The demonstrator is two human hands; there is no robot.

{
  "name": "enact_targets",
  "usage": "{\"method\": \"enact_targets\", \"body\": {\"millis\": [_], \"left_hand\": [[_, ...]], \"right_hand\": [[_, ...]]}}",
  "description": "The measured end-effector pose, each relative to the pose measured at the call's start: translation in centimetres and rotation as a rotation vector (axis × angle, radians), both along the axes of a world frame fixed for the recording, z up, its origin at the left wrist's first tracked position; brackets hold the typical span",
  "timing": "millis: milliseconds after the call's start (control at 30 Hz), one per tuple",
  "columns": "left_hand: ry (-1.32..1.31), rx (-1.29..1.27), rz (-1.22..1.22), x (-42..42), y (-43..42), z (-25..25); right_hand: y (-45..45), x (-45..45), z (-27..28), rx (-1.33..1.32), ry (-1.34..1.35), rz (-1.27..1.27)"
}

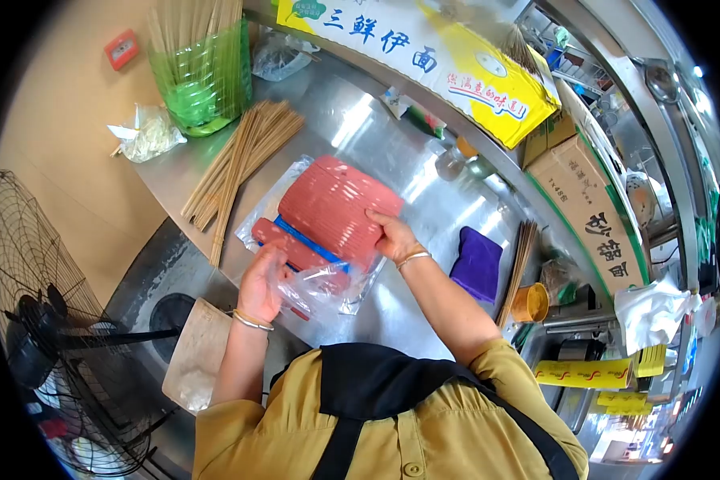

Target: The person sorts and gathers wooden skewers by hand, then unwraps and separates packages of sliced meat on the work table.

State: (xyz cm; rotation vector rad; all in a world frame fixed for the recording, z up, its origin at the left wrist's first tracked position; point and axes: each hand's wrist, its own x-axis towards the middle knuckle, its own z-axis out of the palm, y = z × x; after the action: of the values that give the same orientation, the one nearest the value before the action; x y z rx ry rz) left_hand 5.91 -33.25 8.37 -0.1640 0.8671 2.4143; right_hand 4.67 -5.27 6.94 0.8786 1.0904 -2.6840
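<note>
On the metal counter lies a stack of pink, ridged slabs (340, 200) that look like processed meat, with a blue strip (308, 240) across the lower part. Clear plastic wrapping (316, 286) bunches up along its near side. My left hand (260, 284) is closed on that plastic, at the lower left of the stack. At the right edge of the pink slabs, my right hand (394, 238) grips them, thumb on top; its other fingers are partly hidden.
Bundles of wooden skewers (244, 156) lie to the left, near a green basket (204, 80) of more sticks. A purple cloth (477, 264) and an orange cup (530, 302) are on the right. A yellow-white carton (432, 56) stands behind; a wire fan (48, 320) is at far left.
</note>
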Motion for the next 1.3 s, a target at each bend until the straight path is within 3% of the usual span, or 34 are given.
{"method": "enact_targets", "body": {"millis": [67,133,167,233,267,333,367,433,533,767,967,1033,1067,1133,1167,1200,1267,1300], "left_hand": [[0.004,0.021,-0.008,-0.5,0.4,0.8],[0.182,-0.32,-0.038,-1.1,1.6,2.9],[0.188,-0.321,-0.029,-2.1,2.4,3.2],[1.032,-0.873,0.315,-4.5,4.3,3.7],[1.048,-0.873,0.319,-5.4,5.1,5.7],[1.29,-0.991,0.351,-6.6,6.2,8.8],[1.3,-0.979,0.356,-8.2,6.9,8.3],[1.438,-1.01,-0.011,-10.4,8.2,6.4],[1.36,-1.026,0.017,-9.9,8.5,4.9],[1.431,-1.053,0.264,-8.5,8.8,4.6],[1.373,-0.966,0.366,-7.0,8.9,4.2],[0.6,-0.447,0.212,-7.2,8.4,1.6],[0.6,-0.448,0.212,-5.9,7.6,2.3],[-0.047,-0.263,-0.36,-4.1,5.4,3.9],[-0.047,-0.263,-0.36,-4.4,5.0,3.1],[0.05,0.13,-0.552,-5.1,4.4,1.8],[0.146,0.53,-0.737,-4.1,4.4,3.8],[0.072,0.361,-0.479,-2.1,4.8,5.4]], "right_hand": [[-0.6,0.3,1.0,0.029,0.084,-0.002],[-1.8,1.2,3.1,0.287,0.244,-0.026],[-2.0,1.1,4.3,0.287,0.251,-0.02],[-2.2,1.6,6.4,0.456,0.356,0.011],[-2.0,1.5,7.5,0.454,0.37,0.004],[-1.5,1.5,9.0,0.701,0.425,0.08],[-1.3,1.6,9.2,0.711,0.432,0.072],[-1.2,2.3,8.9,1.089,0.371,0.184],[-1.1,2.7,8.1,0.945,0.378,0.171],[-1.5,2.9,8.4,1.031,0.398,0.163],[-1.8,3.0,8.5,0.915,0.41,0.179],[-2.1,2.6,9.5,1.067,0.424,0.201],[-2.6,2.9,10.6,1.066,0.425,0.201],[-4.0,3.4,13.0,1.856,0.531,0.444],[-4.3,3.6,13.8,1.803,0.662,0.37],[-5.4,4.3,14.4,1.897,0.751,0.425],[-7.0,6.1,15.4,2.087,0.959,0.608],[-7.7,7.3,15.8,2.134,1.066,0.589]]}}
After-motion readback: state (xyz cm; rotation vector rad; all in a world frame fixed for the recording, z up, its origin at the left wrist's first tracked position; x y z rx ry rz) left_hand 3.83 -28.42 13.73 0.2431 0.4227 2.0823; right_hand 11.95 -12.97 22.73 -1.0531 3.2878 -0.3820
